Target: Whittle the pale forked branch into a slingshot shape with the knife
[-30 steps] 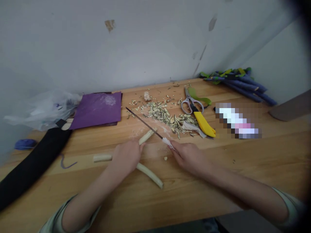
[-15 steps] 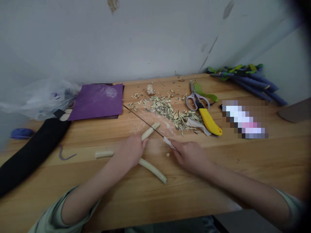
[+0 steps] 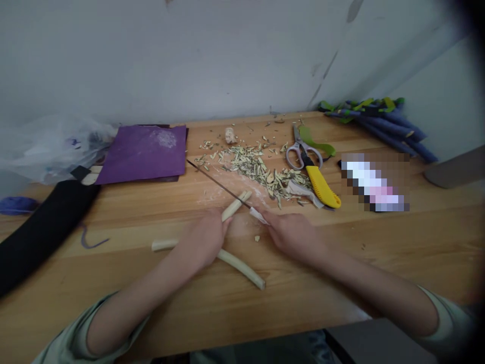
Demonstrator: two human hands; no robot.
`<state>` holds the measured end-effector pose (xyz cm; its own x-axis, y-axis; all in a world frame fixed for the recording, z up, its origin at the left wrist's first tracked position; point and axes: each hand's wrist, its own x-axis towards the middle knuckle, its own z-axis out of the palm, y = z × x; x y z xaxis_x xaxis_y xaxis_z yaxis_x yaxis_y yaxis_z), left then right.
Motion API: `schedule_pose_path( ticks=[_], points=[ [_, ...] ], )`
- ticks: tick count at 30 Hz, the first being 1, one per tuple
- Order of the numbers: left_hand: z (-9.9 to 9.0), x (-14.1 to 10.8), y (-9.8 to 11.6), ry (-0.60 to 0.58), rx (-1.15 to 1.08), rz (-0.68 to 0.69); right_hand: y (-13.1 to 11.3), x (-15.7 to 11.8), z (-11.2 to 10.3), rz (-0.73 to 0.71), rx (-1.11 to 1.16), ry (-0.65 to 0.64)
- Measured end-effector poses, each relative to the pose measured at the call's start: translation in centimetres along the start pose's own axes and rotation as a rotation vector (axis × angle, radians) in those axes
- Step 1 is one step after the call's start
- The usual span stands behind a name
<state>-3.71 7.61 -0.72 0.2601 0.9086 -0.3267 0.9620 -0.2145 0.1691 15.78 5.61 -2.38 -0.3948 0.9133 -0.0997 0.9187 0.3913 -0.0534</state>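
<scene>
My left hand (image 3: 206, 235) is closed around a pale peeled stick (image 3: 234, 206), whose split-looking end points up and to the right. Beneath that hand another pale, curved stick (image 3: 244, 269) lies on the table. My right hand (image 3: 290, 232) is closed on the white-wrapped end of a thin dark blade (image 3: 217, 183). The blade crosses over the stick near its tip and points up-left. Beyond both hands is a spread of pale and dark shavings (image 3: 252, 164). A small crumb (image 3: 257, 238) rests between the hands.
Scissors (image 3: 301, 151) and a yellow cutter (image 3: 322, 187) lie beyond my right hand, beside a pixelated object (image 3: 373, 184). Purple sheets (image 3: 144, 154), a plastic bag (image 3: 49, 149) and a black strip (image 3: 45, 232) are left. Blue sticks (image 3: 390, 124) lie back right.
My right hand and the blade have shifted slightly left and up, so the white wrapping is closer to the stick. The whole view has also moved a little.
</scene>
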Motion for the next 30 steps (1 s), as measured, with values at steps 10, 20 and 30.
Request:
schedule_pose_path(
  ticks=[10,20,30],
  points=[
    [-0.2,1.1,-2.2,0.051,-0.031,-0.059,0.3,-0.3,-0.7,0.031,0.075,-0.055],
    [-0.2,2.0,-2.3,-0.156,-0.649,0.069,1.3,0.1,-0.9,0.051,0.104,0.000],
    [-1.0,2.7,-3.7,-0.400,-0.974,0.075,1.2,0.7,-0.5,0.047,0.141,0.008]
  ],
)
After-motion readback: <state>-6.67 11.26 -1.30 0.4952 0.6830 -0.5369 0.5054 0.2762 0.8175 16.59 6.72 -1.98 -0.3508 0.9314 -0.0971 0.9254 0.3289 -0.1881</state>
